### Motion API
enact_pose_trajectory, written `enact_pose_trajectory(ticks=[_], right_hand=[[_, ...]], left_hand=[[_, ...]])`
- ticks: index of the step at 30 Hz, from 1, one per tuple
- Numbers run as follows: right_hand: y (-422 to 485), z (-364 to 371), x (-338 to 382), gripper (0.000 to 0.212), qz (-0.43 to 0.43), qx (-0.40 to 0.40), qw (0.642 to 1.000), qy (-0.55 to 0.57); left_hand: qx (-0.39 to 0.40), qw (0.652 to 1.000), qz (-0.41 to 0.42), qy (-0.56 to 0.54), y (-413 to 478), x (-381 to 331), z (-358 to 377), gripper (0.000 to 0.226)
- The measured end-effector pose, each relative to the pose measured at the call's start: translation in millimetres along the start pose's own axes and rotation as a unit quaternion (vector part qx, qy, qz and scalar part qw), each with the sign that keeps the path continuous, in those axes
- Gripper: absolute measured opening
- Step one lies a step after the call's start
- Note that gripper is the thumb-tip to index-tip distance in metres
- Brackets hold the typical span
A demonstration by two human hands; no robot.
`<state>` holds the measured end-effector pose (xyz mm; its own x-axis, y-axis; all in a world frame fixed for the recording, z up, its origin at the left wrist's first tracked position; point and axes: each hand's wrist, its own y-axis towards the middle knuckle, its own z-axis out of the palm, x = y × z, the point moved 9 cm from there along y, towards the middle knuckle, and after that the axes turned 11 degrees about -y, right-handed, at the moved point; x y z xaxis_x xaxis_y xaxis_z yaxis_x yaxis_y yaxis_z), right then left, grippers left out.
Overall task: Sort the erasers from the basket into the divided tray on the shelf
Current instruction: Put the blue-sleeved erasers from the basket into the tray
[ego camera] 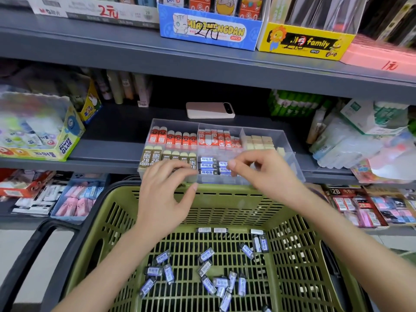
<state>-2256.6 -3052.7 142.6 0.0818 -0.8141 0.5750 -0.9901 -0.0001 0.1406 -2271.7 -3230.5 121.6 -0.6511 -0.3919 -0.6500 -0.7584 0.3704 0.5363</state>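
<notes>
At the front edge of the shelf [108,152], the clear divided tray [287,140] sits just above the green basket [225,190]. Your left hand [164,199] reaches to the tray's front wall by the brown 2B erasers [149,157]. Its grip is apart, with loose fingers and the thumb out, and nothing shows in it. Your right hand [267,174] is over the tray's front middle box, with its thumb next to the stacked blue erasers [208,165]. Its fingers are curled but blurry, so you cannot tell if that grip is clamped on anything. Many loose blue erasers [207,254] lie on the basket floor. Red erasers [171,137] fill the tray's back left box. A pink phone [210,110] lies behind the tray.
</notes>
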Motion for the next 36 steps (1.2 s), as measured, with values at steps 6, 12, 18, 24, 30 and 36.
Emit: enact_pose_trajectory(ticks=[6,12,18,24,30,36], right_hand=[[-89.7,117.4,-60.2,0.022,0.108,0.174,0.976,-0.073],[-174.1,232.3,-122.4,0.112,0.091,0.401,0.882,-0.229],[-169.2,229.9,-121.3,0.074,-0.057,0.342,0.877,-0.334],[-170.9,226.2,-132.0,0.038,-0.007,0.338,0.906,-0.255],[-164.8,212.0,-154.6,0.026,0.163,0.282,0.938,-0.118],[-164.4,196.7,-171.6,0.027,0.313,0.225,0.920,0.064]], left_hand=[[0.074,0.992,-0.074,-0.071,-44.5,22.6,28.1,0.014],[0.422,0.876,-0.222,0.071,-149.4,88.0,132.3,0.057],[0.513,0.838,-0.172,0.071,-194.4,99.4,185.7,0.076],[0.496,0.855,-0.128,0.076,-199.4,96.7,199.1,0.065],[0.531,0.831,-0.052,0.157,-209.9,94.1,212.3,0.089],[0.493,0.862,0.004,0.120,-202.4,93.0,214.5,0.052]])
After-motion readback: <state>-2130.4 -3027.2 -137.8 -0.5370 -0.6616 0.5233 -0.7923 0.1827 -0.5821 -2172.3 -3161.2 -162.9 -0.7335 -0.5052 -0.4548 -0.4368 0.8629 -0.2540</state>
